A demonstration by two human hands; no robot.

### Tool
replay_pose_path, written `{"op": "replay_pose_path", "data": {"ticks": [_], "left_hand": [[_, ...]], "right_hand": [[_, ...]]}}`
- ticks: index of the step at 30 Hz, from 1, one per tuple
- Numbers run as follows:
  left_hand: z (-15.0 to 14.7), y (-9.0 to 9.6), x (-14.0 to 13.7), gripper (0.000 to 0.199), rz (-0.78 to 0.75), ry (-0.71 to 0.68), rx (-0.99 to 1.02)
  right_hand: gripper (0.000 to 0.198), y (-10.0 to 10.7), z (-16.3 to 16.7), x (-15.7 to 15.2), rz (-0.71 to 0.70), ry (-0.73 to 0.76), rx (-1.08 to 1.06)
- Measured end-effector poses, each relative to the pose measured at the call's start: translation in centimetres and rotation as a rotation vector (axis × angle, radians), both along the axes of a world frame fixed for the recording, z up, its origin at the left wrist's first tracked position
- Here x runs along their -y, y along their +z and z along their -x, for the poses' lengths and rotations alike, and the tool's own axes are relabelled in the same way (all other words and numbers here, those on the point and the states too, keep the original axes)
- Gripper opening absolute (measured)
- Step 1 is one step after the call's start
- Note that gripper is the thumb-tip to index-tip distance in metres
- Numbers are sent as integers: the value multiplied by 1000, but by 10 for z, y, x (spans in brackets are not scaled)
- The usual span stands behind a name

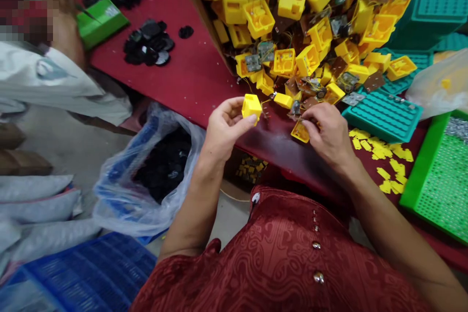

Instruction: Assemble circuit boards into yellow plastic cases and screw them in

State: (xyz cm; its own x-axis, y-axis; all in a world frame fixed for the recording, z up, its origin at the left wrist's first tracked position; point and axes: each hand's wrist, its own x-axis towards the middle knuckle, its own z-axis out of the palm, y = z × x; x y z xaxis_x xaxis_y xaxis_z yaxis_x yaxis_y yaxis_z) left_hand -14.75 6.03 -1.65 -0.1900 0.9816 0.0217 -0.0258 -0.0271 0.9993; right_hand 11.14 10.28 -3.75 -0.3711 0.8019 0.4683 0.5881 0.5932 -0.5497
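My left hand (224, 131) is closed around a small yellow plastic housing (252, 106), thumb in front and fingers behind, held just above the table edge. Thin wires show beside that housing. My right hand (329, 131) is closed in a pinch at the edge of a second yellow housing (300, 132), which has its open side up. The fingertips partly hide what lies inside it. Just beyond both hands, a heap of yellow housings (284, 61) with brown boards, wires and small metal parts spills from a cardboard box (204, 14).
Teal ridged trays (383, 114), small yellow pieces (397, 165) and a green perforated tray (435, 190) are at right. Black discs (149, 44) and a green box (100, 22) lie left, near another person's arm (69, 24). A bag-lined blue bin (117, 180) stands below.
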Motion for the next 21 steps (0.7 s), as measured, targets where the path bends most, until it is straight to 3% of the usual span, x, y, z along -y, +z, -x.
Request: {"op": "replay_pose_path", "data": {"ticks": [3,8,11,14,17,21], "left_hand": [[6,10,3,57,25,14,91],[8,22,14,55,44,29,200],[8,28,21,54,73,24,259],[7,36,28,52,94,10,311],[3,46,34,52,111,-29,358],[-7,48,35,49,168,-120,431]], "right_hand": [[19,6,8,5,-58,88,50],[26,17,39,-9,-92,72,130],[24,14,65,-15,-2,151,205],[42,9,86,-14,77,223,180],[27,9,91,-8,218,282,-4],[14,25,64,6,525,226,-333]]}}
